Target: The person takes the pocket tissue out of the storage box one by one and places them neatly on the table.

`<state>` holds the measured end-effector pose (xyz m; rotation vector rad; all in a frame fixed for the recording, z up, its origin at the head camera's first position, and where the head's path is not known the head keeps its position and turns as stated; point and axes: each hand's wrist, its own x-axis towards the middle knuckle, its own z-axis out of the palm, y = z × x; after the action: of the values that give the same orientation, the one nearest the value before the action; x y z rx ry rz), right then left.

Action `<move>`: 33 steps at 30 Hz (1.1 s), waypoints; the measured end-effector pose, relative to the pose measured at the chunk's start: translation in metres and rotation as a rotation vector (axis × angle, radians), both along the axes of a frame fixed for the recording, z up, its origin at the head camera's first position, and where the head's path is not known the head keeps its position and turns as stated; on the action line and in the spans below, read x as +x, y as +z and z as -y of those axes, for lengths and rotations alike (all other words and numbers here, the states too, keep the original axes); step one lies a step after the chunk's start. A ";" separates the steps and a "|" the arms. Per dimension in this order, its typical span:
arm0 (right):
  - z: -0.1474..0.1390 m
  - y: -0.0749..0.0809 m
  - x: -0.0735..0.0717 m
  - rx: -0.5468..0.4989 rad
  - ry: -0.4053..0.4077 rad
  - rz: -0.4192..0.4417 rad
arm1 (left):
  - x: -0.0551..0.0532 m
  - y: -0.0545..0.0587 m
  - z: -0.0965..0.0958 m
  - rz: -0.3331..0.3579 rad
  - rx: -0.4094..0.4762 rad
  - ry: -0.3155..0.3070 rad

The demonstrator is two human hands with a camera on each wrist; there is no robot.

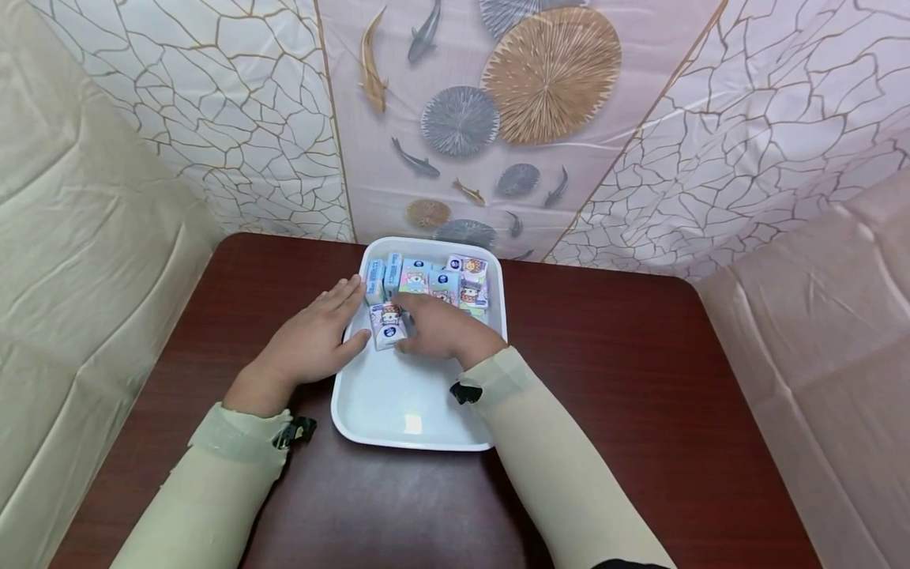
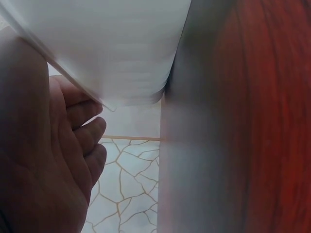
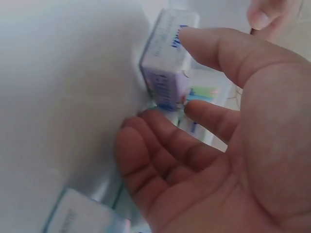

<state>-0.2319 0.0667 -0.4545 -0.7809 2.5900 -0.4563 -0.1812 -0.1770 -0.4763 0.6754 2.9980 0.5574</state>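
Pale sleeves over a reddish-brown table, left hand straight-fingered at the left rim of a white tray, right hand pinching a lilac pack inside it, blue packs just beyond, patterned wall covering behind.

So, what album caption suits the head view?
Right fingers at a patterned packet inside the white tray, left fingers at its side.

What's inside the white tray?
Small packs, mostly blue or purple-and-white, toward the far end of the tray. The right hand partly covers some; what's beneath hand and packs can't be seen, so no exact count.
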 end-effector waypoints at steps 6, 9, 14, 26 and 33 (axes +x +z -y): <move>0.000 -0.009 -0.002 -0.044 -0.015 -0.007 | 0.000 -0.002 0.000 0.004 0.007 0.004; 0.000 -0.013 -0.003 -0.065 -0.021 -0.015 | 0.000 -0.003 0.000 0.008 0.008 0.008; 0.000 -0.017 -0.005 -0.075 -0.023 -0.018 | 0.001 -0.004 -0.001 0.016 0.011 0.011; 0.000 -0.019 -0.007 -0.064 -0.044 -0.013 | -0.001 -0.006 0.000 0.017 0.012 0.009; -0.001 -0.019 -0.007 -0.056 -0.032 -0.020 | -0.001 -0.003 0.000 0.028 0.017 0.014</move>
<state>-0.2390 0.0675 -0.4732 -0.7669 2.6223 -0.5355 -0.1821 -0.1769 -0.4797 0.6420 2.9775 0.5893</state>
